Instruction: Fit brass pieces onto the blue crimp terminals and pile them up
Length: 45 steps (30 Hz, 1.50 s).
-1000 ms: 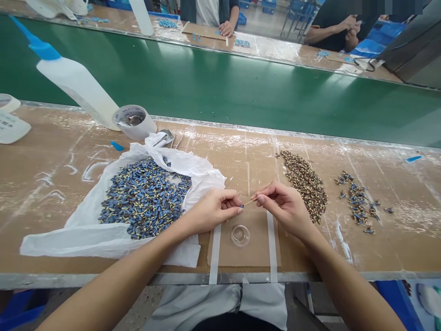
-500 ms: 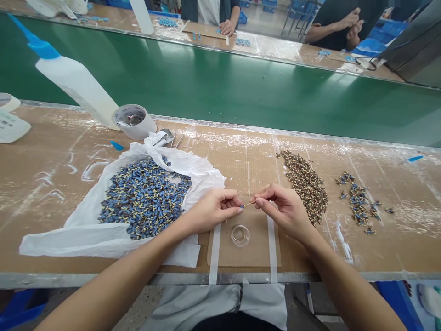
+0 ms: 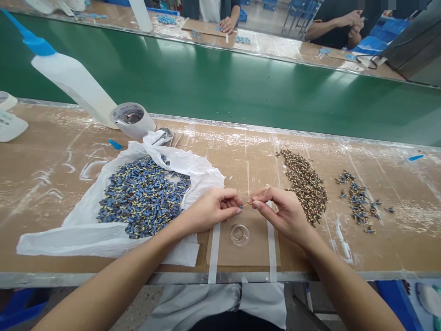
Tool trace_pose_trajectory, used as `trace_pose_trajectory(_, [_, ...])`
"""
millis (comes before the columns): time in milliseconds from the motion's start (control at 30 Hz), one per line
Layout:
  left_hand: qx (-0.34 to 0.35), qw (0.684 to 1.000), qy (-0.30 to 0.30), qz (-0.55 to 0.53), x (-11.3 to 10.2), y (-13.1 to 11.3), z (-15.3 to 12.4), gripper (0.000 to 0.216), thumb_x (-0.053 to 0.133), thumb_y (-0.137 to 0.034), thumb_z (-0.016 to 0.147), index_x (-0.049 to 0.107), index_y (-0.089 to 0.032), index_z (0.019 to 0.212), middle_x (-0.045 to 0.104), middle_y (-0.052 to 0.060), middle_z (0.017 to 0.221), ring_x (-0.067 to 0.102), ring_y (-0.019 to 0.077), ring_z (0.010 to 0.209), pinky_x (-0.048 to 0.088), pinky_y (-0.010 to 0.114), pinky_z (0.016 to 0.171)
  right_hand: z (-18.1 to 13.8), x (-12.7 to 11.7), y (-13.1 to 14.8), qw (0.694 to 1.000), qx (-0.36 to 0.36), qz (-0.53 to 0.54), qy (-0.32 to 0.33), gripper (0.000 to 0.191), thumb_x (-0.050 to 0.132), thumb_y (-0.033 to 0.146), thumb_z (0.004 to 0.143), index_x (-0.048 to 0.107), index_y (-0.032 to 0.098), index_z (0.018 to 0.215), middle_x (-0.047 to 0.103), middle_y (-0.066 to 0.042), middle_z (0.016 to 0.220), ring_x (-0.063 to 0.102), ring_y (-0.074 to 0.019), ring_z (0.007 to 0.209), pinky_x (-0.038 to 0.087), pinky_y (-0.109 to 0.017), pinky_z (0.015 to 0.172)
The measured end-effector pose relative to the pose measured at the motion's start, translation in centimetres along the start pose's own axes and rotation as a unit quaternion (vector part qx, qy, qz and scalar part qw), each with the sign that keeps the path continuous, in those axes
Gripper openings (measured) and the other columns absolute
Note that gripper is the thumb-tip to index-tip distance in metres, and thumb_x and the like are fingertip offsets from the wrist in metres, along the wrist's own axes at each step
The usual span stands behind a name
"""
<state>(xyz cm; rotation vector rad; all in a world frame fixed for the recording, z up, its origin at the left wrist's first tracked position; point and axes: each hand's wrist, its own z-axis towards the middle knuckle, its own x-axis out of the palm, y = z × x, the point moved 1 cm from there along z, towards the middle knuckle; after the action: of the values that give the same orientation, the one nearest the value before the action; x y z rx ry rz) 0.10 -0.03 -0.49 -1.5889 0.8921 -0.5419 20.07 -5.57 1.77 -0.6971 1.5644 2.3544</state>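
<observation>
My left hand point(image 3: 222, 209) pinches a tiny blue piece, mostly hidden by the fingertips. Between thumb and finger of my right hand point(image 3: 280, 209) is a thin wooden stick point(image 3: 247, 204), its tip at the blue piece. Both hands hover over a cardboard pad point(image 3: 227, 257), just beyond a small clear dish point(image 3: 240, 235). Left of them, a heap of small blue and yellow pieces point(image 3: 144, 197) lies on white paper point(image 3: 69, 241). Right of my right hand spreads a pile of small brown and cream pieces point(image 3: 305, 184). Farther right is a loose group of blue-and-brown pieces point(image 3: 358, 200).
A white squeeze bottle point(image 3: 74, 87) with a blue nozzle leans by a tape roll point(image 3: 132, 120) at the back left. Beyond the table runs a green belt point(image 3: 206, 87). Across it, a co-worker's hand point(image 3: 226, 25) rests on a bench; another person point(image 3: 339, 25) is at the right.
The hands hold nearly the same pose; the right hand and stick have shifted very slightly left. The whole view has moved a little.
</observation>
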Motion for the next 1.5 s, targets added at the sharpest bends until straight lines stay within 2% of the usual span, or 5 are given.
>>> trace_pose_trajectory(200, [-0.009,1.0,0.003,0.002,0.0,0.2,0.0,0.021,0.06,-0.029,0.085,0.068,-0.014,0.096,0.059,0.0,0.068,0.052,0.0105,0.06,0.042,0.022,0.058,0.0,-0.1,0.1,1.0,-0.011,-0.011,-0.001,0.009,0.059,0.017,0.089,0.056,0.021,0.082,0.069,-0.004,0.083,0.066,-0.0165,0.079,0.049,-0.028,0.068])
trace_pose_trajectory(533, [0.013,0.999,-0.012,0.047,0.0,0.0,0.0,0.016,0.059,-0.027,0.085,0.067,-0.013,0.084,0.059,0.0,0.068,0.05,0.0104,0.062,0.039,0.021,0.058,0.1,0.1,0.0,1.0,0.015,-0.006,0.005,0.008,0.058,0.02,0.09,0.056,0.021,0.082,0.068,-0.004,0.083,0.064,-0.0162,0.076,0.048,-0.029,0.067])
trace_pose_trajectory(767, [-0.009,1.0,-0.012,0.021,0.1,-0.3,-0.1,0.017,0.059,-0.027,0.084,0.067,-0.013,0.09,0.064,0.002,0.074,0.054,0.0112,0.063,0.042,0.022,0.059,-0.4,-0.3,0.3,0.996,0.053,0.07,-0.013,0.008,0.059,0.024,0.091,0.058,0.021,0.083,0.068,-0.005,0.084,0.065,-0.0172,0.079,0.051,-0.031,0.069])
trace_pose_trajectory(1033, [0.012,0.999,-0.013,0.035,-0.1,0.5,0.1,0.017,0.058,-0.025,0.085,0.068,-0.014,0.093,0.066,0.002,0.074,0.058,0.0117,0.067,0.045,0.022,0.062,-0.2,-0.2,1.5,0.976,0.026,0.105,0.189,0.007,0.058,0.023,0.091,0.061,0.021,0.085,0.067,-0.004,0.088,0.063,-0.0155,0.081,0.052,-0.031,0.075])
trace_pose_trajectory(1500, [0.027,0.999,0.001,0.032,-0.1,0.3,0.0,0.015,0.056,-0.02,0.085,0.068,-0.014,0.092,0.065,0.001,0.072,0.057,0.0103,0.065,0.043,0.02,0.061,0.0,0.1,1.0,0.975,0.033,0.065,0.208,0.007,0.06,0.021,0.09,0.061,0.02,0.084,0.064,-0.004,0.095,0.061,-0.0156,0.087,0.05,-0.031,0.08])
